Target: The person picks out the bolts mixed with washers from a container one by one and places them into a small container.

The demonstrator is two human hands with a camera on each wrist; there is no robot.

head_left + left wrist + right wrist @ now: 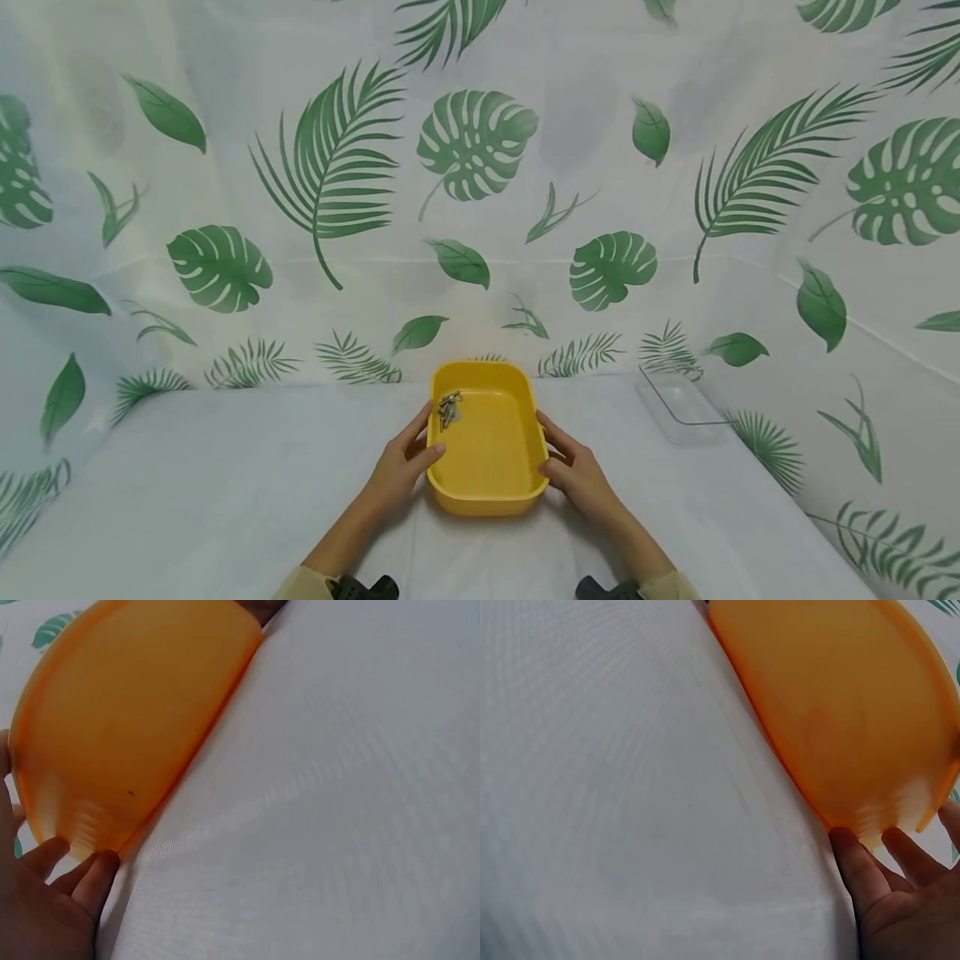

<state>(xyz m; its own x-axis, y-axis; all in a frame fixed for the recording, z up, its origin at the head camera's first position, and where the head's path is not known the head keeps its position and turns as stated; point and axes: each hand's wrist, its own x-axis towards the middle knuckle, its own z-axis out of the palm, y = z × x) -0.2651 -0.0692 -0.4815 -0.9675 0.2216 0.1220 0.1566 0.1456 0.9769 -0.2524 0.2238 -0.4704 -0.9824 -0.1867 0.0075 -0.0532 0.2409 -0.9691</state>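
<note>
A yellow plastic basin (491, 454) with rounded corners sits in front of me on the white cloth. Inside it, against the left wall, lies a small bunch of metal keys (448, 410). My left hand (399, 468) grips the basin's left side, thumb over the rim and fingers along the outer wall. On the opposite side my right hand (588, 479) holds it the same way. Both wrist views show the basin's outer wall (135, 712) close up, with fingertips (845, 838) pressed low against it near the cloth. The keys are hidden in those views.
A clear plastic container (682, 408) stands at the right rear of the table, near its edge. White cloth (225, 483) covers the table. Behind and to the sides hangs a leaf-printed curtain (480, 233).
</note>
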